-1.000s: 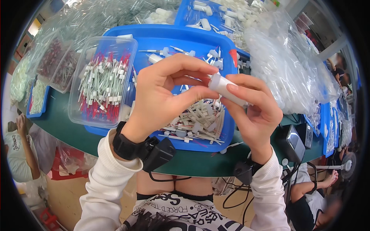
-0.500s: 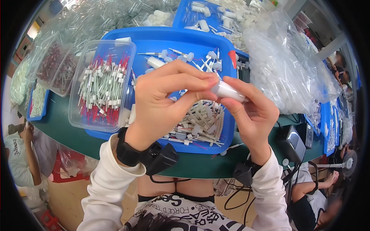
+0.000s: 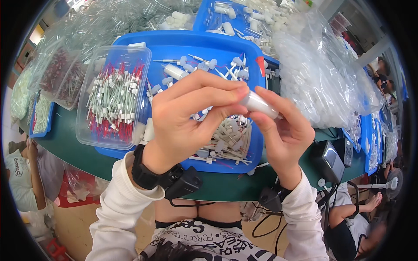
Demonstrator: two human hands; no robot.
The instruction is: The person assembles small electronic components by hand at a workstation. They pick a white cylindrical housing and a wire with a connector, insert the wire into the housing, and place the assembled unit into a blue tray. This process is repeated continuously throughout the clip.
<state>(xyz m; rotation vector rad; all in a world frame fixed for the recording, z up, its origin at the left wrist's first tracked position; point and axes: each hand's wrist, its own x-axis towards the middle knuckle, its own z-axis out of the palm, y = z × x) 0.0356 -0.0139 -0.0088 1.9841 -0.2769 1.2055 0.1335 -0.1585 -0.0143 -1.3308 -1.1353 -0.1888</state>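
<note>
Hands (image 3: 185, 118) (image 3: 289, 126): 2 | white cylinder (image 3: 260, 105) held between: 1 | black wristbands (image 3: 142, 168) (image 3: 284, 190): 2

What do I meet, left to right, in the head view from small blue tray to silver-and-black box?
Small blue tray, clear box of red-and-white parts, left hand, white cylinder, right hand, silver-and-black box.
</note>
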